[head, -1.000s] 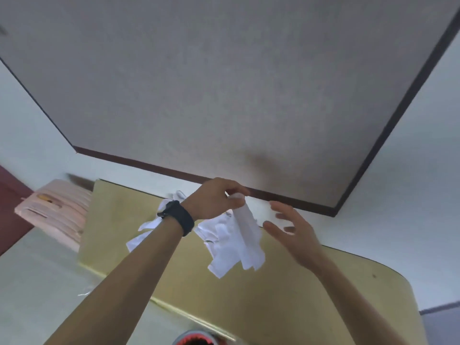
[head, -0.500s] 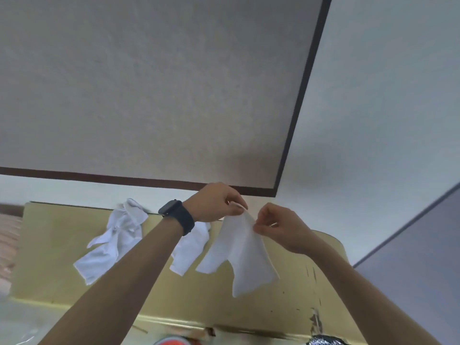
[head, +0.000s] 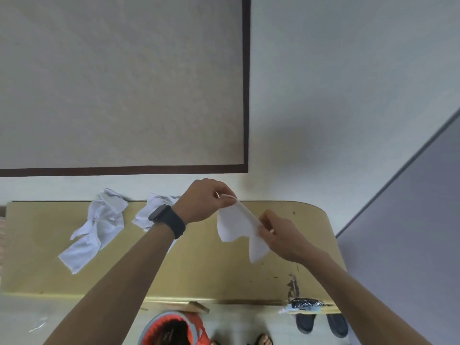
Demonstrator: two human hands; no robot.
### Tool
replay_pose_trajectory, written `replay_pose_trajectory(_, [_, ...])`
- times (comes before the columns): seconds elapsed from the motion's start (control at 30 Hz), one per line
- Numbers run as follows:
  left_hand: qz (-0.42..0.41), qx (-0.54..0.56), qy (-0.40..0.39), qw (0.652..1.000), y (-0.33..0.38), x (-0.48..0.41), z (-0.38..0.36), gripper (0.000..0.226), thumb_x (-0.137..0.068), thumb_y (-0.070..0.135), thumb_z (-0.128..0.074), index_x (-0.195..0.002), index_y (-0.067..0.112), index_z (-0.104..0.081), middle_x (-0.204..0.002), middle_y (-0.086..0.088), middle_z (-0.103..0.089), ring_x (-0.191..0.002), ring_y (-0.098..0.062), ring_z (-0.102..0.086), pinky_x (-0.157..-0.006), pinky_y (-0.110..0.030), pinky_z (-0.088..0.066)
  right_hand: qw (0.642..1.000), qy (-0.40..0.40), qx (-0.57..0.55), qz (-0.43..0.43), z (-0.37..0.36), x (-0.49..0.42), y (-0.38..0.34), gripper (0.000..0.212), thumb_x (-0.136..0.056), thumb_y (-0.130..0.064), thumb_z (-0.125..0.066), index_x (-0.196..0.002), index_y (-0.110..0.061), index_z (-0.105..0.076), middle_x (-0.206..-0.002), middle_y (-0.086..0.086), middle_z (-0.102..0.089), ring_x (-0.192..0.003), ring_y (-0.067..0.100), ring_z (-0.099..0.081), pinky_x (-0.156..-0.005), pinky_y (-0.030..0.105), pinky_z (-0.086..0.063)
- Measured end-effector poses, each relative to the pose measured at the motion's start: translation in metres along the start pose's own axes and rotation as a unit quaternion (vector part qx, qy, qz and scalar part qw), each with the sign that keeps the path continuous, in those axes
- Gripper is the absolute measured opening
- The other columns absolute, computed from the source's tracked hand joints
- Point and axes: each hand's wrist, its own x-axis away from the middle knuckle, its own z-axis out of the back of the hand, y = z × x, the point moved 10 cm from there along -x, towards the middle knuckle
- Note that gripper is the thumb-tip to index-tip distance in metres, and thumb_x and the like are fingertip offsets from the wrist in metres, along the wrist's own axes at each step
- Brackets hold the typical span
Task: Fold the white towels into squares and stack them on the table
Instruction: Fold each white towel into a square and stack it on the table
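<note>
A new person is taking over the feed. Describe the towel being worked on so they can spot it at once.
Find the yellow table; three white towels show over it. Two crumpled towels lie near its far edge, on the left. The held towel is further right, and it alone is off the tabletop, hanging pinched between the left hand and the right hand.

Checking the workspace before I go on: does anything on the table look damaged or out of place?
Yes. The table has a chipped, peeling patch at its front right edge, with dark scuffs nearby. Two crumpled towels lie at the back left, not yet folded.
</note>
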Motion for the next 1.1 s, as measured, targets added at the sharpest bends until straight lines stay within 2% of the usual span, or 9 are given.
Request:
replay_pose_trajectory(0.07, [0.022, 0.012, 0.012, 1.000, -0.008, 0.004, -0.008, 0.010, -0.091, 0.033, -0.067, -0.094, 0.029, -0.076, -0.089, 0.022, -0.068, -0.089, -0.004, -0.062, -0.078, -0.017, -0.047, 1.000, -0.012, 0.014, 0.005, -0.011, 0.007, 0.020, 0.006, -0.102, -0.029, -0.044, -0.096, -0.030, -0.042, -0.087, -0.009, -0.060, -0.069, 0.012, -0.057, -0.059, 0.025, -0.045])
replay_pose_trajectory(0.1, [0.038, 0.023, 0.014, 0.999, -0.015, 0.007, -0.011, 0.011, -0.091, 0.033, -0.067, -0.094, 0.029, -0.076, -0.090, 0.021, -0.070, -0.089, -0.005, -0.063, -0.080, -0.019, -0.049, 1.000, -0.014, 0.014, 0.005, -0.015, 0.011, 0.028, 0.002, -0.103, -0.029, -0.043, -0.101, -0.029, -0.042, -0.089, -0.010, -0.060, -0.071, 0.011, -0.058, -0.059, 0.023, -0.045])
replay_pose_trajectory(0.17, [0.071, 0.038, 0.012, 0.997, -0.033, 0.015, -0.019, 0.010, -0.091, 0.033, -0.067, -0.093, 0.029, -0.076, -0.091, 0.017, -0.072, -0.090, -0.008, -0.065, -0.082, -0.026, -0.052, 1.000, -0.012, 0.023, 0.009, -0.022, 0.018, 0.043, 0.010, -0.105, -0.029, -0.041, -0.112, -0.026, -0.046, -0.097, -0.009, -0.061, -0.080, 0.013, -0.060, -0.063, 0.022, -0.045])
replay_pose_trajectory(0.3, [0.127, 0.064, 0.023, 0.990, -0.070, 0.036, -0.032, 0.008, -0.093, 0.031, -0.066, -0.092, 0.029, -0.074, -0.089, 0.016, -0.072, -0.090, -0.007, -0.064, -0.076, -0.024, -0.049, 0.996, -0.001, 0.091, 0.017, -0.022, 0.027, 0.072, 0.017, -0.105, -0.030, -0.043, -0.101, -0.023, -0.058, -0.089, -0.011, -0.054, -0.085, 0.015, -0.050, -0.069, 0.026, -0.036])
replay_pose_trajectory(0.43, [0.174, 0.042, -0.018, 0.984, -0.099, 0.064, -0.060, 0.011, -0.092, 0.035, -0.066, -0.097, 0.029, -0.074, -0.092, 0.016, -0.070, -0.088, -0.001, -0.062, -0.070, -0.014, -0.039, 0.992, 0.013, 0.128, 0.005, -0.018, 0.041, 0.102, 0.019, -0.103, -0.033, -0.046, -0.101, -0.022, -0.063, -0.085, -0.014, -0.054, -0.085, 0.013, -0.048, -0.074, 0.032, -0.040])
replay_pose_trajectory(0.67, [0.247, 0.083, -0.090, 0.961, -0.145, 0.104, -0.087, 0.010, -0.080, 0.042, -0.078, -0.080, 0.032, -0.076, -0.078, 0.011, -0.073, -0.078, -0.004, -0.065, -0.069, -0.018, -0.043, 0.996, -0.014, 0.083, -0.031, -0.021, 0.056, 0.116, 0.013, -0.099, -0.027, -0.056, -0.103, -0.023, -0.068, -0.087, -0.012, -0.065, -0.080, 0.008, -0.057, -0.074, 0.030, -0.049])
replay_pose_trajectory(0.87, [0.244, 0.103, -0.078, 0.961, -0.171, 0.061, -0.082, 0.016, -0.080, 0.046, -0.077, -0.087, 0.032, -0.077, -0.085, 0.013, -0.073, -0.084, -0.002, -0.065, -0.073, -0.018, -0.043, 0.996, 0.003, 0.046, -0.076, -0.008, 0.018, 0.120, 0.011, -0.096, -0.032, -0.061, -0.098, -0.026, -0.070, -0.086, -0.014, -0.069, -0.082, -0.003, -0.059, -0.072, 0.019, -0.045])
replay_pose_trajectory(0.97, [0.249, 0.088, -0.082, 0.961, -0.197, 0.026, -0.087, 0.014, -0.082, 0.049, -0.074, -0.090, 0.037, -0.075, -0.094, 0.015, -0.071, -0.091, -0.002, -0.063, -0.074, -0.018, -0.043, 0.993, 0.007, 0.057, -0.101, -0.009, -0.021, 0.130, 0.015, -0.097, -0.036, -0.060, -0.096, -0.026, -0.070, -0.085, -0.014, -0.067, -0.081, 0.001, -0.060, -0.071, 0.020, -0.044])
replay_pose_trajectory(1.1, [0.265, 0.099, -0.064, 0.957, -0.229, -0.023, -0.101, 0.015, -0.086, 0.045, -0.070, -0.095, 0.035, -0.075, -0.092, 0.011, -0.071, -0.085, -0.008, -0.064, -0.078, -0.023, -0.051, 0.985, 0.031, 0.070, -0.154, -0.016, -0.076, 0.155, 0.022, -0.097, -0.043, -0.056, -0.100, -0.026, -0.070, -0.087, -0.007, -0.068, -0.080, 0.015, -0.064, -0.070, 0.029, -0.050])
